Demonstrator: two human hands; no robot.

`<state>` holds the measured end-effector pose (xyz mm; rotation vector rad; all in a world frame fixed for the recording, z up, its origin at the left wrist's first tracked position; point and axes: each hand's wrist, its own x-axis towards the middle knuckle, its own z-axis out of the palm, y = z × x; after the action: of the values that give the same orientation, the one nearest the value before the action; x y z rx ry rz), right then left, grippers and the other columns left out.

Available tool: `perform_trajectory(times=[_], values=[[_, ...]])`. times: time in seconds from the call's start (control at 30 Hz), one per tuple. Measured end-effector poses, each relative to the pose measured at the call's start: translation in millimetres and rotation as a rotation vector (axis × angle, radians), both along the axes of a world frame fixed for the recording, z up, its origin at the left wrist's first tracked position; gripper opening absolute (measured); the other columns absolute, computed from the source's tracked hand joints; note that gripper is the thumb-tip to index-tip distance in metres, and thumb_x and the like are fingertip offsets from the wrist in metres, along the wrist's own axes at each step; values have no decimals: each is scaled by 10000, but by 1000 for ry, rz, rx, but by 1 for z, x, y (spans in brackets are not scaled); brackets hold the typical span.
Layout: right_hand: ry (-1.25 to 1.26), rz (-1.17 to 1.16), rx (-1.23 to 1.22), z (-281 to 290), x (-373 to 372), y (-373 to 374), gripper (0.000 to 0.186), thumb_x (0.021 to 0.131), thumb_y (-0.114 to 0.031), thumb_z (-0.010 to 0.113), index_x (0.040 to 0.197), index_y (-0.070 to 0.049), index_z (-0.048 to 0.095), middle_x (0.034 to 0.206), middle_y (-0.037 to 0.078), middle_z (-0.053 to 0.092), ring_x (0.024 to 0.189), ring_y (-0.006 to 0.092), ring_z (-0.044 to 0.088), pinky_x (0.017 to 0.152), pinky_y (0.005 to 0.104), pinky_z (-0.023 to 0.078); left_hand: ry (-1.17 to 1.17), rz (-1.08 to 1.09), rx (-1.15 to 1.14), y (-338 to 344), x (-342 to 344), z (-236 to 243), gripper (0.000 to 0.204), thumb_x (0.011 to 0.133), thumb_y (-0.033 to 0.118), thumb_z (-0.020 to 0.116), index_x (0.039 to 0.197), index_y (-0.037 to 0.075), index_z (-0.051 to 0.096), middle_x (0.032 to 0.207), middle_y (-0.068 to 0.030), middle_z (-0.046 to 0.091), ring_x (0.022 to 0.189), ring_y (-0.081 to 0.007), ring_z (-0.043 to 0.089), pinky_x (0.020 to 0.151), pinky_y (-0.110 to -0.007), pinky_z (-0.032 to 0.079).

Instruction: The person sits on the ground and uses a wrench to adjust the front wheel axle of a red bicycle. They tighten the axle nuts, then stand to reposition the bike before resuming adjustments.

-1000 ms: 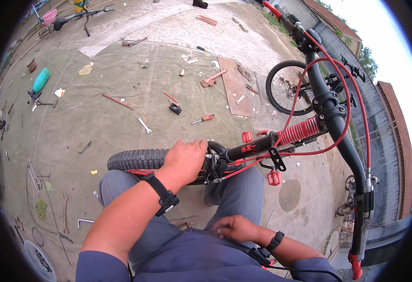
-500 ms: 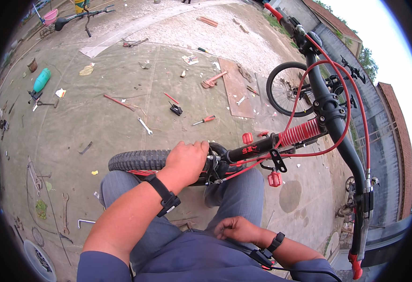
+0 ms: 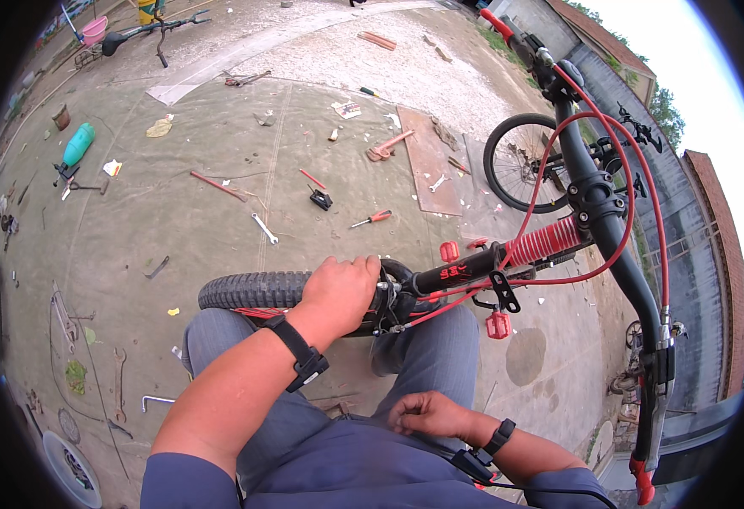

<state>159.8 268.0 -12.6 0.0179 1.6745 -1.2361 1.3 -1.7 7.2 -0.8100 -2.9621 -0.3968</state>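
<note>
A bicycle with black handlebars (image 3: 622,254), red cables and a red spring-like sleeve on its stem leans in front of me. Its knobby front tire (image 3: 249,290) lies across my knees. My left hand (image 3: 338,288) is closed over the tire beside the fork and brake, its fingertips curling down the far side. My right hand (image 3: 427,416) rests in front of my lap with thumb and fingers drawn together. Whatever it pinches, if anything, is hidden. Both wrists wear black straps.
On the green ground sheet lie a screwdriver (image 3: 372,219), a wrench (image 3: 264,229), a red pipe wrench (image 3: 389,146) and other loose tools. A teal bottle (image 3: 78,144) is at left. Another bicycle's wheel (image 3: 520,161) stands behind the handlebars. A tub (image 3: 71,471) sits at lower left.
The view has shifted very slightly. Both hands keep their places, the left on the tire and the right by my lap.
</note>
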Motion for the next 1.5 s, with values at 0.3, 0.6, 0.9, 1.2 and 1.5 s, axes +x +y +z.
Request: perform_trajectory(times=[0.3, 0.6, 0.9, 1.2, 1.5], values=[[-2, -11, -6, 16, -16, -14, 224, 983, -132, 663, 1158, -12, 735, 1000, 50, 751, 901, 117, 695, 844, 303, 560, -2, -1, 27, 1, -1, -1, 524, 762, 112, 721, 1236, 0, 529, 1018, -106, 671, 913, -252, 697, 799, -372, 506], [19, 72, 65, 37, -33, -28, 225, 970, -153, 689, 1134, -7, 741, 962, 71, 744, 893, 137, 701, 831, 311, 562, 36, -4, 79, 1, -1, -8, 541, 722, 101, 710, 1218, -14, 529, 968, -120, 670, 882, -287, 694, 771, -396, 511], [34, 34, 50, 25, -21, -20, 230, 999, -167, 677, 1177, -29, 725, 956, 6, 716, 850, 81, 654, 762, 256, 546, 25, -10, 73, 1, -1, -7, 560, 724, 118, 727, 1226, -16, 520, 987, -130, 667, 890, -289, 695, 781, -395, 512], [84, -10, -3, 28, -28, -24, 285, 940, -121, 712, 1205, -17, 716, 972, 32, 749, 877, 102, 686, 832, 289, 560, 30, -13, 54, 1, -2, -7, 568, 723, 114, 724, 1235, -18, 516, 987, -129, 665, 889, -289, 693, 780, -396, 518], [157, -85, -2, 34, -33, -35, 214, 939, -37, 721, 1152, -19, 717, 971, 3, 725, 867, 69, 659, 789, 248, 527, 22, -8, 37, 0, 0, -2, 535, 750, 111, 715, 1236, -10, 528, 1008, -122, 667, 899, -278, 690, 793, -387, 518]])
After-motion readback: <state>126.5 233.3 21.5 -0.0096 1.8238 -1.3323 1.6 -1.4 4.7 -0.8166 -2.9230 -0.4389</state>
